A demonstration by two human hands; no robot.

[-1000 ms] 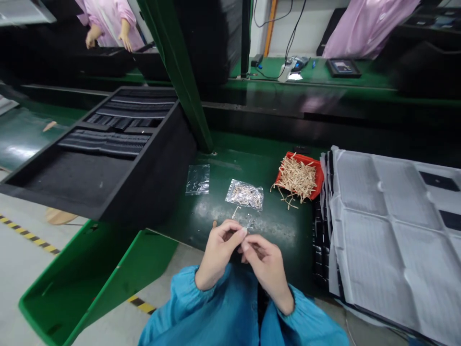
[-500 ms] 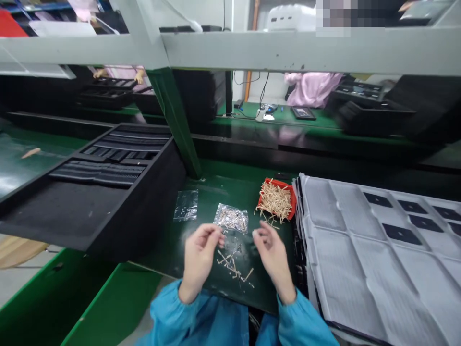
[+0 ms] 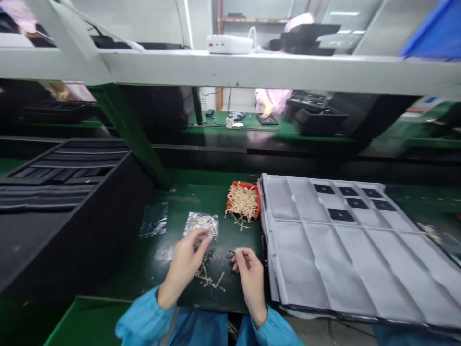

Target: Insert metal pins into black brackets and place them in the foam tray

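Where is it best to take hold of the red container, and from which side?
I would pinch the red container by its mostly bare far rim, coming from above: pale pieces heap inside and spill out at the near side, and the whitish sheet stack sits close on the right.

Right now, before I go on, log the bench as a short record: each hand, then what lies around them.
Left hand: fingertips over the near edge of a clear plastic bag of small pieces; contact unclear
Right hand: pinching a small, thin dark piece
Between hands, nearer the wearer: loose, thin tan strips on the glossy green tabletop
Beyond right hand: red plastic bin heaped with tan strips, some spilled
Right side: pale grey compartmented sheet, six black rectangles showing
Left side: large black box
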